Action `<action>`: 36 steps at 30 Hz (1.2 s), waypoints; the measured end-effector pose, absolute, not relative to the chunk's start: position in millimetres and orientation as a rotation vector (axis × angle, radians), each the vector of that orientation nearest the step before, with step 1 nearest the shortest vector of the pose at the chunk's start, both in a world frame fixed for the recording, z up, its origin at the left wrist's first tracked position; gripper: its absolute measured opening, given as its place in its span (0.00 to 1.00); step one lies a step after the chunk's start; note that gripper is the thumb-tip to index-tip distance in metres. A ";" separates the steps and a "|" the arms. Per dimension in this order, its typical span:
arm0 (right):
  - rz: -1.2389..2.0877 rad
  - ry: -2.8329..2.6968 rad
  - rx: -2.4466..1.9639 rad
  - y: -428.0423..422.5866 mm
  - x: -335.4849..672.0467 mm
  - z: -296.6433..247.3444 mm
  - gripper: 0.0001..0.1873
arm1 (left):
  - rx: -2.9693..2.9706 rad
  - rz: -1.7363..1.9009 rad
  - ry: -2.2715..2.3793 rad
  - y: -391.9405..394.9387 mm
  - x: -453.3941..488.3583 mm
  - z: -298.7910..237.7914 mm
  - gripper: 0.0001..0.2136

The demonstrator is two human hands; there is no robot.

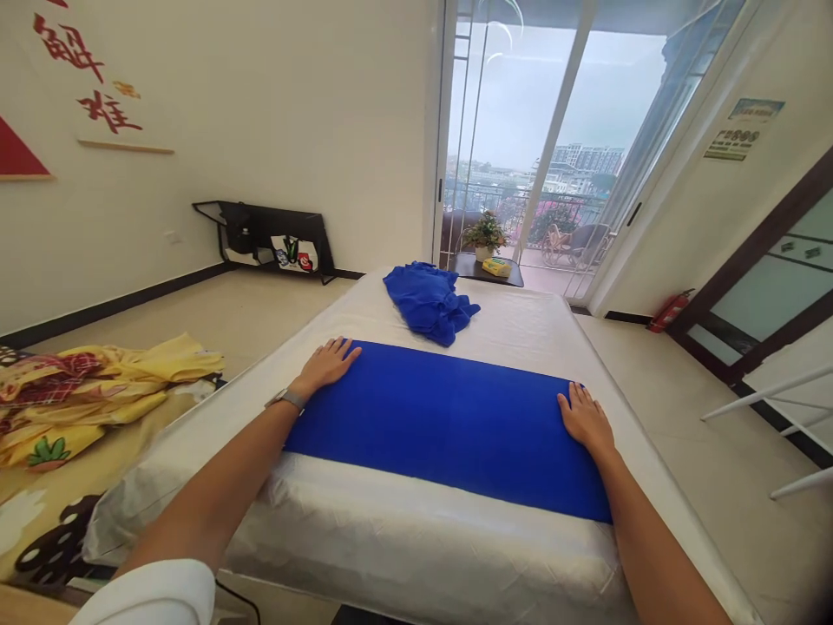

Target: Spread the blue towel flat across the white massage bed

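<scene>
A blue cloth (442, 425), folded into a long smooth rectangle, lies across the near part of a white mattress (521, 321). My left hand (326, 365) rests flat on its far left corner, fingers stretched out. On the far right corner lies my right hand (587, 418), also flat with fingers extended. Neither hand grips anything. Farther back on the mattress is a crumpled blue cloth (429, 299), apart from both hands.
Yellow patterned bedding (117, 391) lies to the left. Beyond the mattress, a small dark table (511, 273) holds a potted plant (485, 234) and a yellow packet (496, 266). A black rack (273, 239) leans by the wall; a fire extinguisher (670, 311) stands right.
</scene>
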State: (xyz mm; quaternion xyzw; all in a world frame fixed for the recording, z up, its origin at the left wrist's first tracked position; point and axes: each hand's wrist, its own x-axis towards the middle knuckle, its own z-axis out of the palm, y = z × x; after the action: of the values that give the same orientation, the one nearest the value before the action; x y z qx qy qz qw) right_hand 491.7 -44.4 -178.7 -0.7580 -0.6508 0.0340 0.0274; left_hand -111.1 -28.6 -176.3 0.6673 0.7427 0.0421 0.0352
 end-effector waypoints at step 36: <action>0.162 -1.988 -2.405 -38.9 461.7 -166.9 0.39 | 2.116 0.212 2.341 -28.0 -122.8 -193.9 0.34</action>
State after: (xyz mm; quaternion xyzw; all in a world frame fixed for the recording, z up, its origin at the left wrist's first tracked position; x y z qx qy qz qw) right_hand 461.7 -38.9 -166.9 -0.7698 -0.6362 0.0517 0.0087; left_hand -122.8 -28.0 -193.9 0.6691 0.7401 0.0671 -0.0106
